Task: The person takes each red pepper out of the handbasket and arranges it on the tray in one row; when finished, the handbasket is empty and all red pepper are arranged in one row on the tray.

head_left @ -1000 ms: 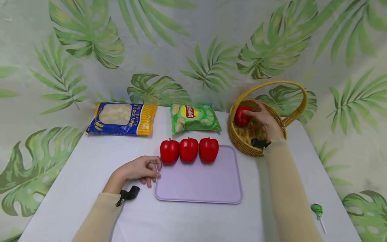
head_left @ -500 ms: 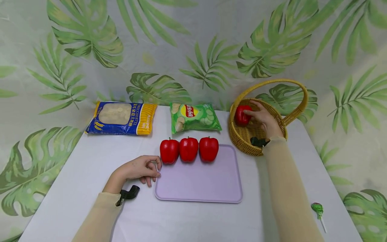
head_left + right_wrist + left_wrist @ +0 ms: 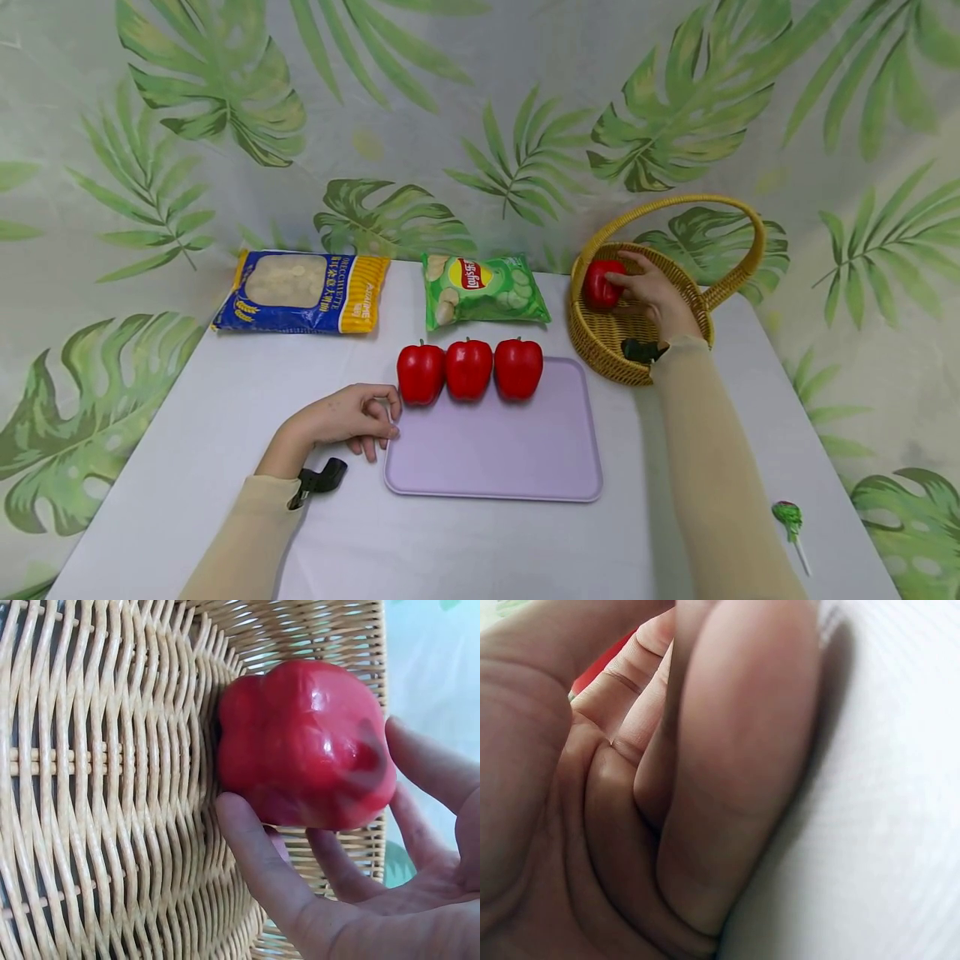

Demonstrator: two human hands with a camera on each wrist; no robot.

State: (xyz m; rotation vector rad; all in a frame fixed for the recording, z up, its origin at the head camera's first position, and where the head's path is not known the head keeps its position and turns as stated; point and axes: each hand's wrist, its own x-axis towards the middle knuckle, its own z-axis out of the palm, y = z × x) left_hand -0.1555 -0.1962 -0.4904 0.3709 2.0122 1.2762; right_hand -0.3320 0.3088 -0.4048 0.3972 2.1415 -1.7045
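Note:
Inside the wicker basket (image 3: 611, 354) at the right back, my right hand (image 3: 651, 293) holds a red bell pepper (image 3: 600, 285). In the right wrist view, thumb and fingers lie around this pepper (image 3: 307, 746), which sits against the woven wall (image 3: 112, 802). My left hand (image 3: 348, 419) rests at the left rim of a lilac tray (image 3: 495, 458), its fingers loosely curled with nothing in them. Three more red bell peppers stand side by side along the tray's back: left (image 3: 421, 375), middle (image 3: 468, 369) and right (image 3: 518, 369). The left wrist view shows mostly the palm and fingers (image 3: 742, 735) over white cloth.
A blue and yellow pasta bag (image 3: 300, 292) lies at the back left, and a green chip bag (image 3: 485, 292) lies behind the peppers. The basket's tall handle (image 3: 678, 200) arches over its opening. A lollipop (image 3: 789, 525) lies near the table's right edge.

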